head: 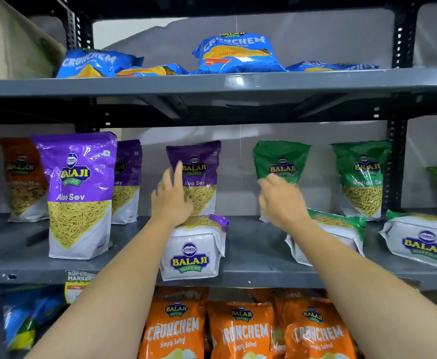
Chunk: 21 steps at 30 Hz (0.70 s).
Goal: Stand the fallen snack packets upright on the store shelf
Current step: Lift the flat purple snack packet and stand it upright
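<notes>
Head view: both forearms reach up and forward over the middle shelf (251,255). The left hand (172,200), fingers spread, hovers above a fallen purple packet (194,251). The right hand (281,200), fingers loosely spread, covers an upright green packet (281,161) above a fallen green packet (341,229).

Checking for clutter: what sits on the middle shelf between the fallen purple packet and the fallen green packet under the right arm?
Head view: only bare grey shelf between the fallen purple packet and fallen green packet.

The grey metal middle shelf (253,244) carries upright purple packets (78,195), upright green packets (362,180), a fallen purple packet (194,250) and two fallen green packets (419,242).
</notes>
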Motion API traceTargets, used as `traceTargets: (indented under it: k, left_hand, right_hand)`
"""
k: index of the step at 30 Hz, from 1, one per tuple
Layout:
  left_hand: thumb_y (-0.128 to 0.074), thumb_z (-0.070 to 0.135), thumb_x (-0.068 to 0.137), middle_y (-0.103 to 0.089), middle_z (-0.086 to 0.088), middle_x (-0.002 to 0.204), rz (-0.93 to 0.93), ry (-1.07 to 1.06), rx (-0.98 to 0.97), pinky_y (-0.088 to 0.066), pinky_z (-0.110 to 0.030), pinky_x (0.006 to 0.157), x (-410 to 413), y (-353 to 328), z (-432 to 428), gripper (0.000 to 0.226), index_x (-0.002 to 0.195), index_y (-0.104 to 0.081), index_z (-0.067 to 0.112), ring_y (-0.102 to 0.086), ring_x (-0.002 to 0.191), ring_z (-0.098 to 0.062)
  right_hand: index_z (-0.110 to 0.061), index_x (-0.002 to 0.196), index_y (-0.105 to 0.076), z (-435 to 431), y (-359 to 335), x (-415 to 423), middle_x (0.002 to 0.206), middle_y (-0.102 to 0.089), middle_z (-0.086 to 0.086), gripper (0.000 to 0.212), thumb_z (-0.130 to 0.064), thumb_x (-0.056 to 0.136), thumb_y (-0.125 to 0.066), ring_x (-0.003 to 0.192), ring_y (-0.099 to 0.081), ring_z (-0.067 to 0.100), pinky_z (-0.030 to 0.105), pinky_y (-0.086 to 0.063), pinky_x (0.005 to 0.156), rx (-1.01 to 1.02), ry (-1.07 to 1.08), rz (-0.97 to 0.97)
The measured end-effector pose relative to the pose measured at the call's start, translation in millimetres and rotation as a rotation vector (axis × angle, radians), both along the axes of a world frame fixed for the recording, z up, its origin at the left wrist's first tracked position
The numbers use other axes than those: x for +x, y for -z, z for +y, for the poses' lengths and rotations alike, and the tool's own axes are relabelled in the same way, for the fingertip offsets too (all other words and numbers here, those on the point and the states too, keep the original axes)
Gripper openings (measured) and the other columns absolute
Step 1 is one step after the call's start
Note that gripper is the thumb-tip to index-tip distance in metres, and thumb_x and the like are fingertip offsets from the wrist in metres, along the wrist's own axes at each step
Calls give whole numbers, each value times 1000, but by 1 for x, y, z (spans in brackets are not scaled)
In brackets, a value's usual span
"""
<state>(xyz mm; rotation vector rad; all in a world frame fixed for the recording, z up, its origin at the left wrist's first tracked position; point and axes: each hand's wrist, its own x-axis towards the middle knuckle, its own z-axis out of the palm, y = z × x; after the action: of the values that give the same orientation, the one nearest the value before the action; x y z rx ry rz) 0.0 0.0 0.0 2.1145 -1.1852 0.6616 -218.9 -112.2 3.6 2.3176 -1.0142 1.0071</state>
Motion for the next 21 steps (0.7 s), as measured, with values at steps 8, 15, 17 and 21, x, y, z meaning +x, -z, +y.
traceTargets:
  k: [8,15,17,21]
  left_hand:
    - [-59,26,92,-66,-14,111,898,179,279,-51,-22,64,20,18,15,20,93,-67,8,-62,75,-17]
    - [-64,20,91,-63,-7,111,1024,230,-14,-42,-22,57,24,27,16,15,100,-67,9,-58,90,-20]
    - [-64,6,90,-62,-6,115,1148,321,-204,-48,-26,74,21,29,18,24,113,-66,5,-60,99,-24]
    - [-68,-3,85,-55,-11,138,1151,470,-495,-48,-27,87,10,28,26,57,139,-52,5,-61,109,-25]
  right_hand:
    - [-3,113,-59,32,36,88,99,-70,18,58,-53,92,-41,73,-69,32,42,-60,64,1396,-270,-467]
    - [-14,110,-57,51,36,90,79,-68,8,44,-48,84,-66,63,-65,24,31,-54,55,1635,-380,-565]
    - [-13,105,-59,52,37,88,82,-69,8,41,-44,81,-72,66,-65,24,34,-55,60,1612,-394,-617]
    - [-6,120,-55,52,32,82,98,-72,11,54,-26,77,-80,59,-70,19,28,-54,47,1576,-542,-773]
